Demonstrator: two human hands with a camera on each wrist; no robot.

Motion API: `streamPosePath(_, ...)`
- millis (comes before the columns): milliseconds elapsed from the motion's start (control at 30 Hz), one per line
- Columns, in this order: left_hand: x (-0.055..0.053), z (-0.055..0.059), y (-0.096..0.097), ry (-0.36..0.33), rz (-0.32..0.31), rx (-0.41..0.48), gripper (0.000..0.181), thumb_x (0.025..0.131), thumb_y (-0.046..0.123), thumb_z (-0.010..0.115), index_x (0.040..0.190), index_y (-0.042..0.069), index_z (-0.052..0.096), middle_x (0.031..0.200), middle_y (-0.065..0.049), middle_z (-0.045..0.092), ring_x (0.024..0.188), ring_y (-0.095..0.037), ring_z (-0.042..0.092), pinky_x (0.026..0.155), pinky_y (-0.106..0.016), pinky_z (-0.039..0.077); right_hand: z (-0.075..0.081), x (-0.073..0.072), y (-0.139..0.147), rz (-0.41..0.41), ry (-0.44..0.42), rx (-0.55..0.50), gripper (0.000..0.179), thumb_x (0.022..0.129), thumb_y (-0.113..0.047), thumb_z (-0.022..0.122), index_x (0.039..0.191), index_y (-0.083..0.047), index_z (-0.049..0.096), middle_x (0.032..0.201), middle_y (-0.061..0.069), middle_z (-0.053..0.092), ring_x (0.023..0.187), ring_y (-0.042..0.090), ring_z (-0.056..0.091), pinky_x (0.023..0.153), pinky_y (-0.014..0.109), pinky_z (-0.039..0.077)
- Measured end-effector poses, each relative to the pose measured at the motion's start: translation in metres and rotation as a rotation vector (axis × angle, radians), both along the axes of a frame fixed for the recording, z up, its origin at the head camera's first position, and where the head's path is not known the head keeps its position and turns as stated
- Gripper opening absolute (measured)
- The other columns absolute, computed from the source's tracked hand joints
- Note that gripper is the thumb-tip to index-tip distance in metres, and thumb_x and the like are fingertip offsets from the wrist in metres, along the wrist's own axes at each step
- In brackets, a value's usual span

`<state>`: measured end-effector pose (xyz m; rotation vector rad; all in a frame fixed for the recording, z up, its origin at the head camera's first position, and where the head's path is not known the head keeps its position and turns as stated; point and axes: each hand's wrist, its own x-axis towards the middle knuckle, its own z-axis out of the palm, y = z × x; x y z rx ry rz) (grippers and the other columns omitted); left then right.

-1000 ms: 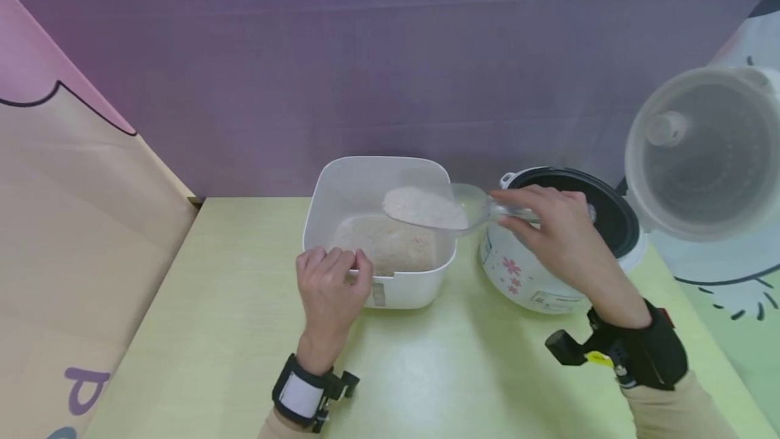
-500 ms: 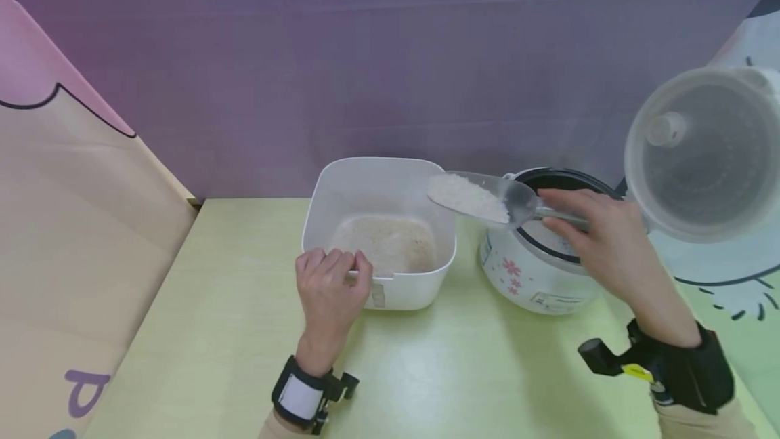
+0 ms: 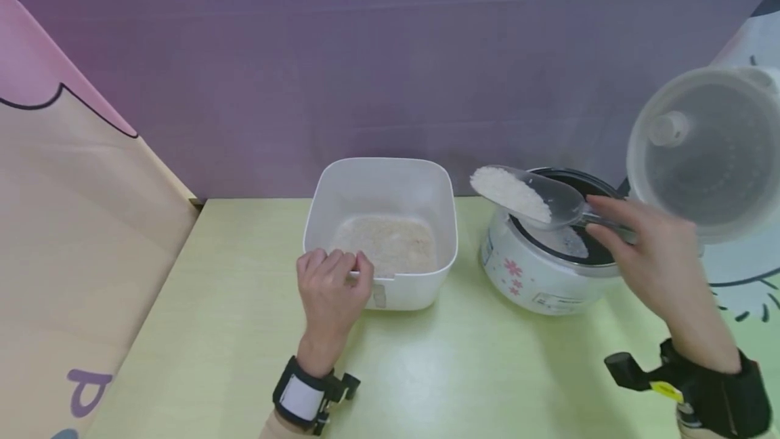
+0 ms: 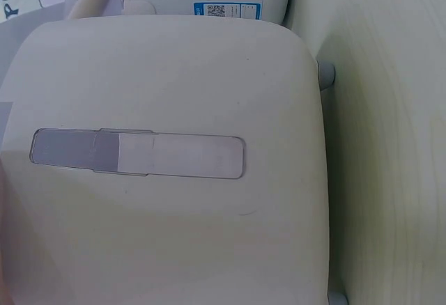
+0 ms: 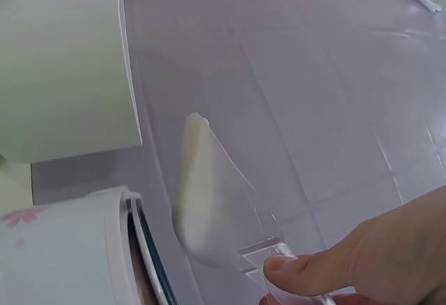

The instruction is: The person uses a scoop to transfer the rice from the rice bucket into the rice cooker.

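My right hand (image 3: 655, 253) grips the handle of a clear plastic scoop (image 3: 563, 202), thumb along the handle in the right wrist view. White rice (image 3: 510, 192) is heaped in the scoop's front half. The scoop hangs over the left side of an open rice cooker (image 3: 518, 269), white with pink flowers. Rice (image 3: 563, 241) also shows inside the cooker's dark pot. My left hand (image 3: 332, 290) holds the near rim of a white rice bin (image 3: 420, 290), fingers curled over it. A layer of rice (image 3: 390, 242) covers the bin's bottom. The left wrist view shows the bin's front with its window strip (image 4: 139, 153).
The cooker's raised lid (image 3: 709, 154) stands open at the right, behind my right hand. A purple-grey cloth backdrop (image 3: 378, 66) rises along the table's back edge. The light wooden table (image 3: 219, 330) extends in front and to the left of the bin.
My right hand has carried the loaded scoop rightward from above the bin to over the cooker. The left hand stays on the bin's rim.
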<state>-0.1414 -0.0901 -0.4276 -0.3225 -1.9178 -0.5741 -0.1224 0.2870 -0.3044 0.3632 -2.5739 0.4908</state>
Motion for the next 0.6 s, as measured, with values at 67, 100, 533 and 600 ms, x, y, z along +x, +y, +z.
streamPosePath(67,0.000,0.000,0.001,0.002,0.001,-0.002,0.029,0.084,0.010,0.063,0.056,0.006,0.061,0.046,-0.002,0.049,0.051,-0.021,0.039,0.067,-0.038,0.038,-0.003,0.002,0.005,-0.023,0.010,0.001,0.043,0.085,0.006,0.075,0.127,0.006,0.066,0.119,0.034,0.067,0.109,0.055,0.061,0.087,0.065,0.044)
streamPosePath(100,0.000,0.000,0.001,0.003,0.001,-0.002,0.028,0.084,0.010,0.063,0.056,0.007,0.061,0.046,-0.002,0.049,0.051,-0.021,0.039,0.066,-0.038,0.038,-0.004,0.003,0.007,-0.035,0.013,-0.003,0.043,0.085,0.006,0.075,0.127,0.006,0.066,0.118,0.035,0.067,0.109,0.056,0.060,0.087,0.065,0.043)
streamPosePath(533,0.001,0.001,0.000,0.004,0.005,-0.014,0.029,0.084,0.010,0.064,0.056,0.006,0.060,0.046,-0.002,0.048,0.051,-0.021,0.038,0.066,-0.037,0.038,-0.015,0.018,0.019,-0.250,-0.035,-0.005,0.038,0.093,0.002,0.069,0.130,0.006,0.062,0.122,0.037,0.063,0.117,0.059,0.052,0.110,0.069,0.023)
streamPosePath(600,0.001,0.001,0.000,0.004,0.007,-0.015,0.029,0.084,0.010,0.063,0.056,0.007,0.060,0.046,-0.002,0.048,0.051,-0.020,0.038,0.066,-0.037,0.038,-0.015,0.020,0.020,-0.282,-0.074,-0.002,0.039,0.095,0.000,0.068,0.133,0.004,0.061,0.125,0.036,0.062,0.118,0.058,0.051,0.105,0.070,0.022)
